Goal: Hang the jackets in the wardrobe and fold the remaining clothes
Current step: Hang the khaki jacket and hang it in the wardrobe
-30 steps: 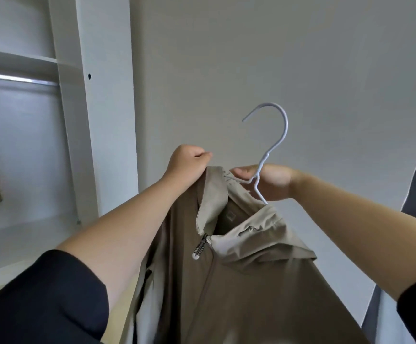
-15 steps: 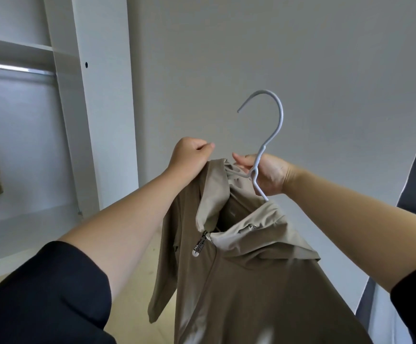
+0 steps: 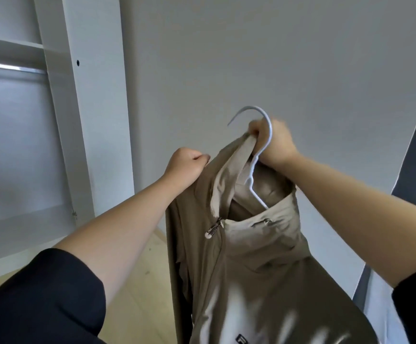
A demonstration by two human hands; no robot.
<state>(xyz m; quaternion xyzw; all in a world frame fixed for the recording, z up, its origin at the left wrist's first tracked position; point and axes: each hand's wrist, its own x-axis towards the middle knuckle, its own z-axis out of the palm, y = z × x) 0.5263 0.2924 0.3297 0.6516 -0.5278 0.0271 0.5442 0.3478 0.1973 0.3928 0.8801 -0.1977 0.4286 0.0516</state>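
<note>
- A khaki jacket [image 3: 259, 264] of smooth, faintly glossy fabric hung at the centre of the view, a metal zip pull near its collar.
- The right hand [image 3: 275, 142], at 1 o'clock, gripped the collar bunched against the thin white wire hanger [image 3: 256, 170], whose curved hook rose above the fist.
- The left hand [image 3: 185, 165], curled, pinched the jacket's shoulder edge.
- A white wardrobe [image 3: 82, 100] with a chrome rail [image 3: 10, 68] stood at 10 o'clock.

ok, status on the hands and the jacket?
Left hand grips the jacket shoulder. Right hand grips collar and hanger neck. Not yet on the wardrobe rail, up left. Nothing in the way.
</note>
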